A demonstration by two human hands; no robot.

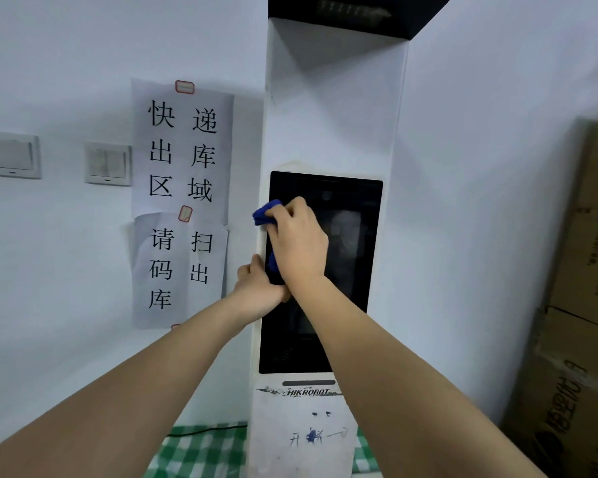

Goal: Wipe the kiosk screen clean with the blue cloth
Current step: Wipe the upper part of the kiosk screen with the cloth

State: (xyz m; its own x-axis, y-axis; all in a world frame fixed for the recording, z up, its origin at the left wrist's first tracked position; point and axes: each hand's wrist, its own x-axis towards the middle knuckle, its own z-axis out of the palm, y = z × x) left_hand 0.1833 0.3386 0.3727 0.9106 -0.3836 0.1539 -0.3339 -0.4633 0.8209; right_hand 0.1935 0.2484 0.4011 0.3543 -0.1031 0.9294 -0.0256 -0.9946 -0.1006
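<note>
Right hand (299,243), blue cloth (265,212), upright screen (353,270)

Views: one, head-worn.
Position: at the person's head, close before the white kiosk (328,132).
Facing: forward toward the wall, tilted slightly down.
Frame: kiosk at centre, wide-angle bending at the edges.

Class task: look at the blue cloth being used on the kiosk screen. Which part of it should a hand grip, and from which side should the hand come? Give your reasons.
Grip the bunched middle of the blue cloth, coming straight at the screen from the front, as the right hand does. The cloth is wadded flat against the upright glass, so only its outward face is free; loose ends poke out at the left edge.
</note>
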